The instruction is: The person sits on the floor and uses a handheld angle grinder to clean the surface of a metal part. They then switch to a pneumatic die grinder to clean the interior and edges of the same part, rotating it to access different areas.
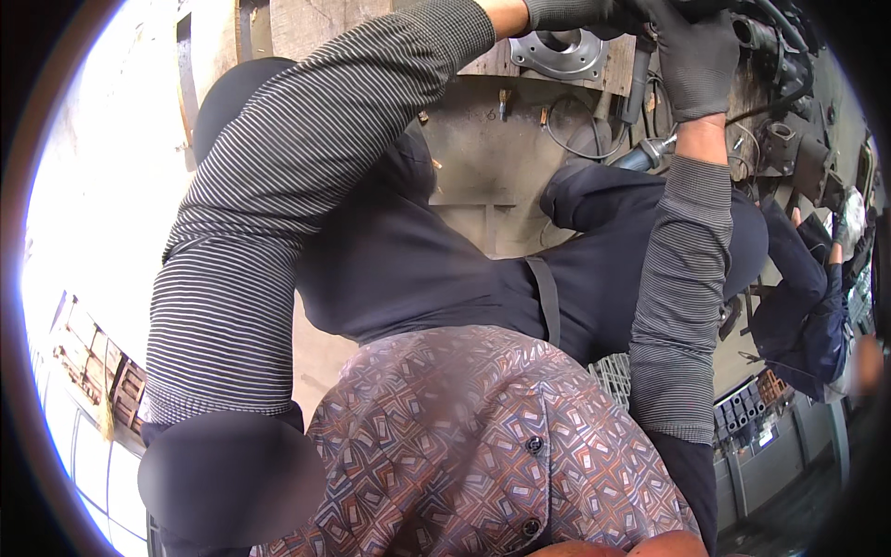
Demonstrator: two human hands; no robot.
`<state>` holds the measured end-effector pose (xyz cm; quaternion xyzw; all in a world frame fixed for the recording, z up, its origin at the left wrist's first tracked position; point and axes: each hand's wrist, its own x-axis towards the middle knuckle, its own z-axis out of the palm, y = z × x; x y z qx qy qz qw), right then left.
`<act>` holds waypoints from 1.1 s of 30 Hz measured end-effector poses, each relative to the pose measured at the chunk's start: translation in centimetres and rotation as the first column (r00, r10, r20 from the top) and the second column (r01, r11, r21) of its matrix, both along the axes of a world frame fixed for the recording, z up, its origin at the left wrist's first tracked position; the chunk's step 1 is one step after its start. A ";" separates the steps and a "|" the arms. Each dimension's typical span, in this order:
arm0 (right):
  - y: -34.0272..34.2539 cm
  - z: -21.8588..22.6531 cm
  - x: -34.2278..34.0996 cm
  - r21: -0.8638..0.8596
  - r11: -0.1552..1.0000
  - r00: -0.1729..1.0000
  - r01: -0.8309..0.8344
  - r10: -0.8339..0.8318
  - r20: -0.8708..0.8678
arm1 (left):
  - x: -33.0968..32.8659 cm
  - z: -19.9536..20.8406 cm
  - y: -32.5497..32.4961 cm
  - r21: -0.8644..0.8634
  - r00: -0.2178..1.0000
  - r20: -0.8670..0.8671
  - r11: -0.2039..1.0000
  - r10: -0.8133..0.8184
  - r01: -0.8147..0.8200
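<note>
Both my hands wear dark grey gloves and reach to the upper edge of the head view. My left hand (574, 13) is above a silver metal flange (560, 58) with a round central opening. Its fingers run into dark parts at the picture's edge, so their grip is hidden. To its right, my right hand (698, 65) bends its fingers over something dark at the top edge, its kind not visible. Black hoses (800, 56) and a dark metal pipe end (744, 35) lie beside the right hand. The flange rests on wooden boards (616, 71).
Below my right wrist lies a blue-grey tool with a metal neck (640, 154), near a looped thin cable (568, 139). Small brass-coloured pieces (504, 102) lie on the floor. Metal parts (781, 144) stand at the right. A co-worker in dark clothes (803, 297) is farther right.
</note>
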<state>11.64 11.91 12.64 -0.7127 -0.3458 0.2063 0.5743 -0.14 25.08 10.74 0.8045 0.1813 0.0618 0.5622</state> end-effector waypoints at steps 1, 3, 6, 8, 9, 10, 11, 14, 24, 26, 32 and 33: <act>-0.1 0.1 0.0 0.006 1.000 1.000 -0.004 0.004 0.001 | 0.3 0.5 0.2 -0.189 0.994 -0.106 0.982 -0.023 0.003; -0.2 0.3 0.0 0.010 1.000 1.000 -0.010 0.010 0.003 | -0.2 0.6 0.4 -0.101 0.999 -0.037 0.995 -0.030 0.026; -0.3 0.2 0.1 0.005 1.000 1.000 -0.025 0.025 0.013 | 0.3 -0.5 0.0 0.155 0.995 0.094 0.987 0.027 -0.041; -0.4 0.0 0.3 -0.005 0.999 0.999 -0.037 0.037 0.012 | 0.2 -1.7 -0.5 0.289 0.992 0.124 0.956 0.019 -0.055; -0.3 -0.2 0.3 -0.005 0.999 0.999 -0.039 0.039 0.015 | 0.2 -2.2 -0.4 0.355 0.990 0.141 0.933 0.015 -0.064; -0.3 -0.3 0.3 -0.004 0.999 0.999 -0.049 0.049 0.018 | 0.2 -2.6 -0.4 0.320 0.995 0.099 0.946 0.014 -0.045; -0.2 -0.5 0.3 -0.008 0.997 0.997 -0.071 0.072 0.030 | 0.2 -2.9 -0.3 0.281 0.998 0.055 0.959 0.011 -0.026; -0.1 -0.6 -0.1 -0.068 0.990 0.990 -0.122 0.127 0.063 | 0.2 -3.1 -0.3 0.234 0.998 0.053 0.972 0.021 -0.033; 0.4 -0.1 -0.3 -0.003 0.985 0.982 -0.170 0.170 0.085 | -0.1 -2.7 -0.6 0.175 0.997 0.068 0.983 0.044 -0.056; 0.5 -0.4 -0.5 0.026 0.993 0.994 -0.111 0.111 -0.003 | -0.3 -2.6 -0.4 0.110 0.997 0.066 0.993 0.031 -0.038; 0.2 0.4 -1.9 -0.059 0.997 0.996 -0.048 0.043 -0.081 | -0.8 -2.2 -0.4 0.194 0.995 0.088 0.979 0.045 -0.062; 0.2 0.7 -2.0 -0.077 0.996 0.995 -0.055 0.048 -0.084 | -0.9 -2.1 -0.4 0.080 0.999 0.018 0.996 0.042 -0.043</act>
